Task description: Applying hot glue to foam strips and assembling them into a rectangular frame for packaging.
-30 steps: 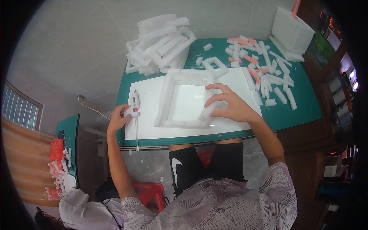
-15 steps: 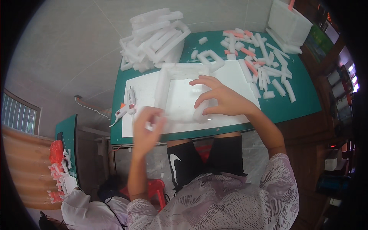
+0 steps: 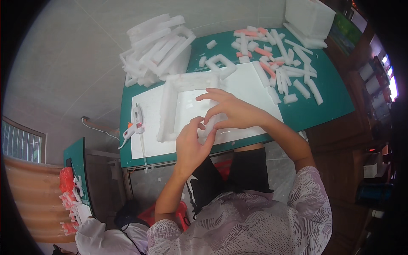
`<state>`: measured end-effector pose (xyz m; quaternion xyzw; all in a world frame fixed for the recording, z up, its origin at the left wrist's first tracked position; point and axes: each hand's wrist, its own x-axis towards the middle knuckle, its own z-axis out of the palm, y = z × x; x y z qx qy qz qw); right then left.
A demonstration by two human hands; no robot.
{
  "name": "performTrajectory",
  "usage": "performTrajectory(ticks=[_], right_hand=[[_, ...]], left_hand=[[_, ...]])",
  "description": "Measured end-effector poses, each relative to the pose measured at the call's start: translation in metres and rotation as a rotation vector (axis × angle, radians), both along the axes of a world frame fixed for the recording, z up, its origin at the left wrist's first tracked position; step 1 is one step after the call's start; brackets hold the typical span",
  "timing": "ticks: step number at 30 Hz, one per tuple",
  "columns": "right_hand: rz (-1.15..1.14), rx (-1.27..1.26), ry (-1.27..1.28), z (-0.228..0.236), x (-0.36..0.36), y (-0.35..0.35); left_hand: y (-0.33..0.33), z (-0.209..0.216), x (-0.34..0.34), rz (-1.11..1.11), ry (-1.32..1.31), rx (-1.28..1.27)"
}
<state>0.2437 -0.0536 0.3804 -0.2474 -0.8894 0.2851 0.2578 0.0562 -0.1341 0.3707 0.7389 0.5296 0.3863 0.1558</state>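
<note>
On a white sheet (image 3: pixel 250 91) stands a box-like frame of white foam strips (image 3: pixel 168 110). My right hand (image 3: pixel 231 111) reaches over its right side, thumb and fingers curved and apart; part of that side is hidden behind the hand. Beside the frame's front right corner is my left hand (image 3: pixel 193 144), its thumb and bent fingers spread, with nothing visible between them. The fingertips of both hands come close together there; whether they touch the foam is hard to tell. A white glue gun (image 3: pixel 137 123) lies left of the frame.
Stacked foam frames (image 3: pixel 157 49) rise at the back left of the green table (image 3: pixel 323 114). A small foam frame (image 3: pixel 221 67) lies behind the work. Loose white and pink foam strips (image 3: pixel 276 55) cover the back right, near a white foam box (image 3: pixel 309 19). A person in white (image 3: pixel 106 238) is at lower left.
My left hand has moved right, from the frame's front left corner to beside my right hand. The right hand keeps its curved shape over the frame's right side. The whole view has shifted slightly.
</note>
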Motion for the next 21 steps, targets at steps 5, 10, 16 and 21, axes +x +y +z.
performTrajectory(ticks=[5, 10, 16, 21], right_hand=[[-0.009, 0.037, -0.006, -0.004, 0.004, -0.001], [-0.070, 0.030, 0.040, 0.005, 0.021, 0.004], [-0.134, 0.214, -0.029, -0.018, 0.017, 0.014], [-0.125, 0.179, 0.012, -0.026, 0.015, 0.013]], left_hand=[[-0.004, -0.003, 0.001, 0.026, 0.037, 0.059], [-0.005, -0.002, -0.002, 0.040, 0.075, 0.104], [0.001, -0.008, 0.003, 0.021, 0.088, 0.124], [0.003, -0.009, 0.007, 0.015, 0.112, 0.152]])
